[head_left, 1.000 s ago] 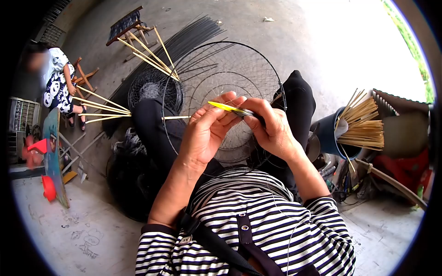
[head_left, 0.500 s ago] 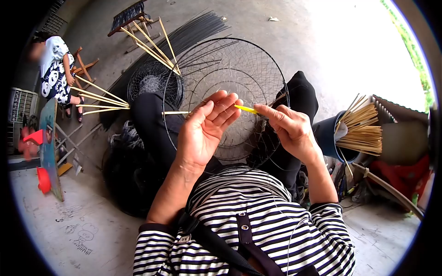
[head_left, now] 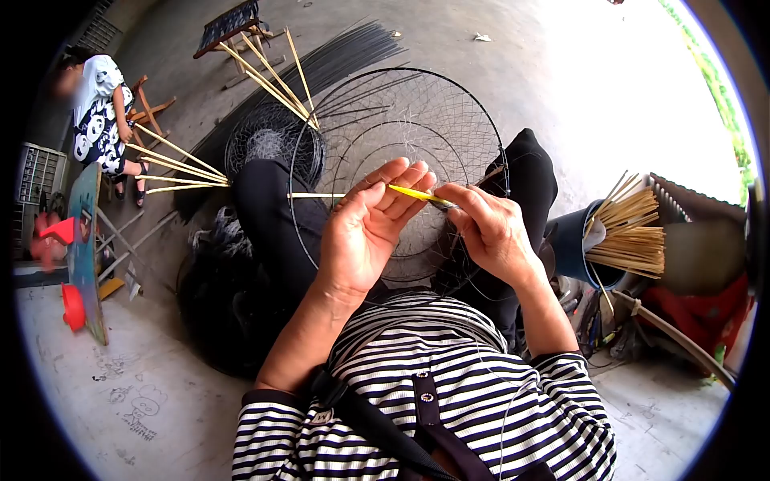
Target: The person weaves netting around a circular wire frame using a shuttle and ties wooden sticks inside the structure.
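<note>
In my right hand (head_left: 499, 236) I grip a slim yellow pointed tool (head_left: 417, 193), which looks like a netting needle. It points left, with its tip over the fingers of my left hand (head_left: 365, 228). That hand is palm up, fingers stretched and slightly curled, the thumb lying near the index finger. Whether fine thread lies between them I cannot make out. Below both hands, a round net cage (head_left: 401, 70) with a dark wire hoop and thin mesh rests between my legs. A pale stick (head_left: 317, 196) runs behind my left hand.
A blue bucket (head_left: 568, 250) of bamboo sticks (head_left: 630, 232) stands at the right. Dark rods (head_left: 345, 56) lie on the floor behind a smaller net bundle (head_left: 269, 148). At the far left are a person (head_left: 104, 120), a folding stool (head_left: 233, 28) and a board (head_left: 83, 240).
The yellow tool and my right hand have shifted left, so the tip now overlaps my left fingers. My left hand has moved slightly right.
</note>
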Demonstrator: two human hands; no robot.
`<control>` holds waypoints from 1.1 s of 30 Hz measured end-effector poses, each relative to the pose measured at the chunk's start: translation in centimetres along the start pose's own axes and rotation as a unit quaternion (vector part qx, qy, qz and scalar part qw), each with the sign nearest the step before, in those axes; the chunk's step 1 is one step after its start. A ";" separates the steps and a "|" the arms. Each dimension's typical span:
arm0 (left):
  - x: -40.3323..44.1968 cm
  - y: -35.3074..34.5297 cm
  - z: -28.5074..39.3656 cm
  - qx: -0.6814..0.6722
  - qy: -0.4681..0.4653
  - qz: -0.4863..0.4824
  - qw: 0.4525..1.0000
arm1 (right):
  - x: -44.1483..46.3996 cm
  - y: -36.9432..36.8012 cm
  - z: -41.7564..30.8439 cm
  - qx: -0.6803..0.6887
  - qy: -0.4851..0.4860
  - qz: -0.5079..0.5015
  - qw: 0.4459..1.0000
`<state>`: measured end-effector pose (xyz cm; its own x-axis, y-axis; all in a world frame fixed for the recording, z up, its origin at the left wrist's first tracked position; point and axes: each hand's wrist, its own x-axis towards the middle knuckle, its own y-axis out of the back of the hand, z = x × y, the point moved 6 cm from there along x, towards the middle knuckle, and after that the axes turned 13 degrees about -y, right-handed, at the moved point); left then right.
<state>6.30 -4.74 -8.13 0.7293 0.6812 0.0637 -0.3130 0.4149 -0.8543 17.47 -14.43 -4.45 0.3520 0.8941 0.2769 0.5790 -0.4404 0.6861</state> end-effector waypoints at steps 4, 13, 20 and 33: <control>0.1 -0.1 0.0 0.005 -0.002 0.002 1.000 | -0.1 0.2 0.2 0.002 -0.016 -0.007 1.000; -0.1 0.1 -0.3 0.001 0.001 0.004 1.000 | 0.0 -0.5 0.2 0.036 0.005 0.005 0.999; -0.5 0.4 -1.0 -0.160 0.042 0.020 0.986 | 0.9 -0.9 -0.5 0.244 -0.040 -0.018 0.969; -0.7 0.5 0.7 0.002 0.003 0.010 1.000 | 0.1 1.2 -0.7 -0.118 0.052 -0.044 0.991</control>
<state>5.21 -4.64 -8.23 0.7272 0.6851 0.0436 -0.3296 0.4042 -0.8532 17.71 -14.79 -3.09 0.2226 0.9375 0.2676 0.4113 -0.3392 0.8461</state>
